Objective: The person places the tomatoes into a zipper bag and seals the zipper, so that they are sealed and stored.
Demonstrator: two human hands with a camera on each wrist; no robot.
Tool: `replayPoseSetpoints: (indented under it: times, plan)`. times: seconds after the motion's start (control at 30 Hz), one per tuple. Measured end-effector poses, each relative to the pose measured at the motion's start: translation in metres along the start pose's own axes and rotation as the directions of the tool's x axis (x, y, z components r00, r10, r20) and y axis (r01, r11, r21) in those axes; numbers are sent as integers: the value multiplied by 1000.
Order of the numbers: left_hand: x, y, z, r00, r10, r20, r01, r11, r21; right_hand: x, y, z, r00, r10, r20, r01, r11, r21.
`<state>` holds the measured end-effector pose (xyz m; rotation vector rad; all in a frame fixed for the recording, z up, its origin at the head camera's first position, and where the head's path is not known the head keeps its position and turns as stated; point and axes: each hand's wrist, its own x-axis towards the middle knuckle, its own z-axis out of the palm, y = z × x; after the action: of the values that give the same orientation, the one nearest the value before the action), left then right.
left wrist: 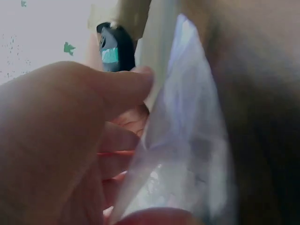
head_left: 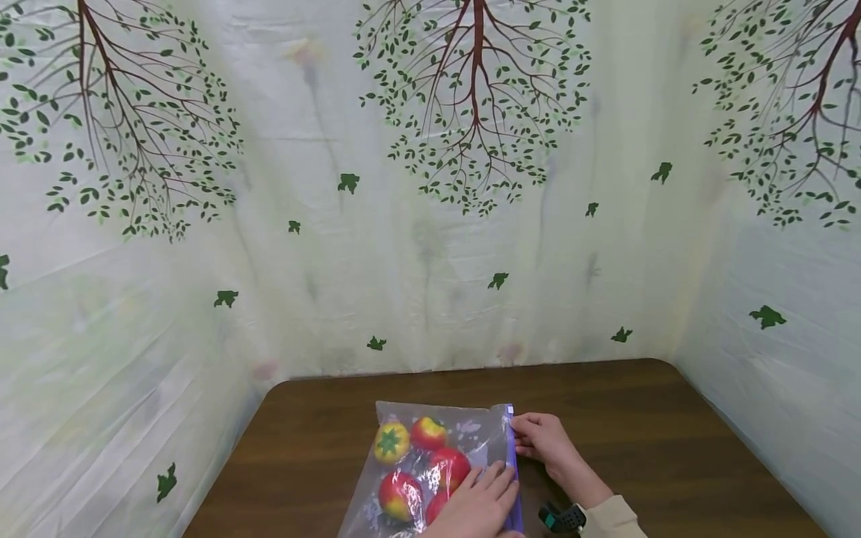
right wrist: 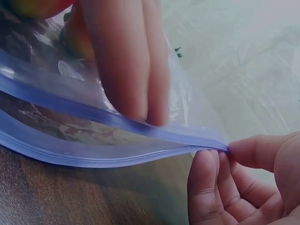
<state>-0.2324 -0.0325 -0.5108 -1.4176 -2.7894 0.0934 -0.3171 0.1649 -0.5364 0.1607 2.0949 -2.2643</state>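
Observation:
A clear zip bag (head_left: 480, 433) with a blue zip edge lies on the table. Inside it are several round red and yellow fruits (head_left: 400, 496), one showing a green star-shaped top. My right hand (head_left: 548, 444) pinches the far corner of the zip edge between thumb and fingers, clearest in the right wrist view. Extended fingers of my left hand (head_left: 474, 504) rest on the bag beside the zip, partly covering the fruits. In the right wrist view the two blue zip strips (right wrist: 93, 161) stand apart, meeting at the pinched corner. The bag's near end is out of the head view.
The brown wooden table (head_left: 605, 403) extends around the bag on both sides. Behind and beside it hang pale curtains (head_left: 430, 299) printed with trees and leaves. A dark band with a device (head_left: 561, 517) sits on the right wrist.

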Motion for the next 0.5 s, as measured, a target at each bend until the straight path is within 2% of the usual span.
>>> replayPoseSetpoints:
  times: [0.1, 0.2, 0.3, 0.4, 0.43, 0.5]
  plan:
    - [-7, 1, 2, 998, 51, -47, -50, 999, 22, 0, 0, 1, 1000, 5, 3, -5, 1000, 12]
    - [-12, 4, 6, 986, 116, -122, -110, 992, 59, 0, 0, 0, 1000, 12, 10, -12, 1000, 24]
    - [-14, 7, 10, 982, 143, -121, -141, 990, 28, 0, 0, -1, 1000, 16, 21, -17, 999, 27]
    - [-16, 11, 12, 991, 115, -69, -118, 992, -41, 0, 0, -2, 999, 17, 35, -18, 999, 41]
    - [-16, 12, 13, 993, 102, -67, -105, 993, -51, 0, -1, -2, 999, 20, 38, -22, 999, 46]
    - [-18, 15, 15, 992, 70, -104, -76, 995, -58, 1, 0, -2, 999, 22, 43, -24, 998, 49]
